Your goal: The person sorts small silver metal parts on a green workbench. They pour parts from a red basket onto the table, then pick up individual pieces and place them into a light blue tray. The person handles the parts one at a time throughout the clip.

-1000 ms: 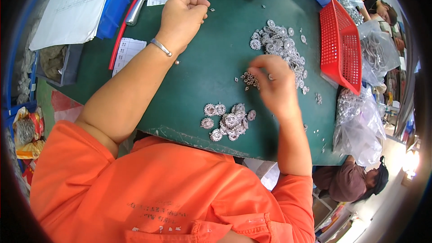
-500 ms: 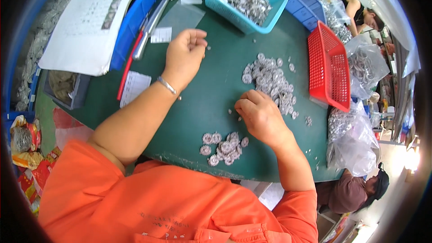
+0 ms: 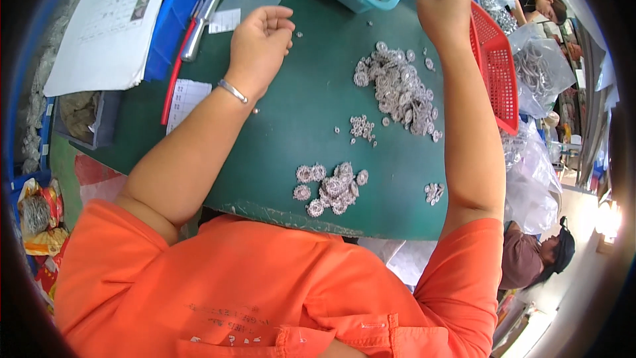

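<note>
My left hand [image 3: 260, 44], with a silver bangle [image 3: 233, 91] at its wrist, hovers low over the left of the green table. Its fingers are curled in, and whatever they hold is hidden. At the far right, my right hand [image 3: 438, 5] reaches to the rim of a teal basket [image 3: 358, 1] full of small metal parts. Its fingers are bent but apart, with nothing visible between them. Left of the right forearm lies a pile of round silver ornaments [image 3: 401, 89]. Nearer are a cluster of tiny rings [image 3: 362, 128] and a smaller group of round ornaments [image 3: 336, 187].
A red basket [image 3: 495, 69] stands beyond my right forearm. On the left are a blue bin [image 3: 173, 23], white sheets [image 3: 106, 26], a red pen [image 3: 177, 73] and a paper slip [image 3: 189, 99]. Clear plastic bags [image 3: 536, 172] crowd the right edge. Two other people are at the right.
My right hand has left the ornament pile and moved far up to the teal basket, uncovering the tiny rings. My left hand keeps its curled pose. The whole view has shifted slightly.
</note>
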A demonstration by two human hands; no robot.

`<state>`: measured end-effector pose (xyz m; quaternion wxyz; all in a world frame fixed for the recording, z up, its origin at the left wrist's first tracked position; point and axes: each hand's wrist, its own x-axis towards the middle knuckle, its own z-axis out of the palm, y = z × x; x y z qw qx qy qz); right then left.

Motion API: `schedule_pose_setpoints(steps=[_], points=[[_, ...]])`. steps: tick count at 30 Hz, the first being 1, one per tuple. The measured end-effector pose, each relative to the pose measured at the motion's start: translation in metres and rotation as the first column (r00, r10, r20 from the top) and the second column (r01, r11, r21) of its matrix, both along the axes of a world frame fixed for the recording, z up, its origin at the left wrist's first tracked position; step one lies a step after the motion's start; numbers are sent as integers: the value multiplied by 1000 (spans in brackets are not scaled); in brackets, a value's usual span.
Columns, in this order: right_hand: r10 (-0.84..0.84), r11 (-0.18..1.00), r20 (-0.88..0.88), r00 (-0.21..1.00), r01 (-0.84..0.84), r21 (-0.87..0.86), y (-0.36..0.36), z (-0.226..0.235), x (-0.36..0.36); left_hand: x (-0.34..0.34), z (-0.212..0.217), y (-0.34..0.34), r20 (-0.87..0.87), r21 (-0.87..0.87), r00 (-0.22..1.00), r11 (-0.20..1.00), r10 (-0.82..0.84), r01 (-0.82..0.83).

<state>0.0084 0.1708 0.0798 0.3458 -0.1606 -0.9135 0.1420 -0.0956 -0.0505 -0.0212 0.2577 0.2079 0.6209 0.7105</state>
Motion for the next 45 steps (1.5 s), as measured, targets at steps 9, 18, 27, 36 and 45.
schedule_pose_setpoints(steps=[9,18,27,36,45], points=[[417,883,267,869,-318,-346,-116,-62,123,5,1,1,-63,-42,998,999,-5,3],[492,869,186,850,-468,-160,-115,-79,128,0,4,-2,62,50,996,997,60,-63],[435,899,233,870,-435,-54,-102,-77,172,2,-2,-3,29,49,998,997,57,-58],[274,959,315,909,-284,-16,-72,-71,234,-8,-11,-2,21,35,1000,999,19,-20],[-104,983,244,964,138,-124,-30,-60,295,-12,-12,-3,7,31,1000,999,21,-21]])
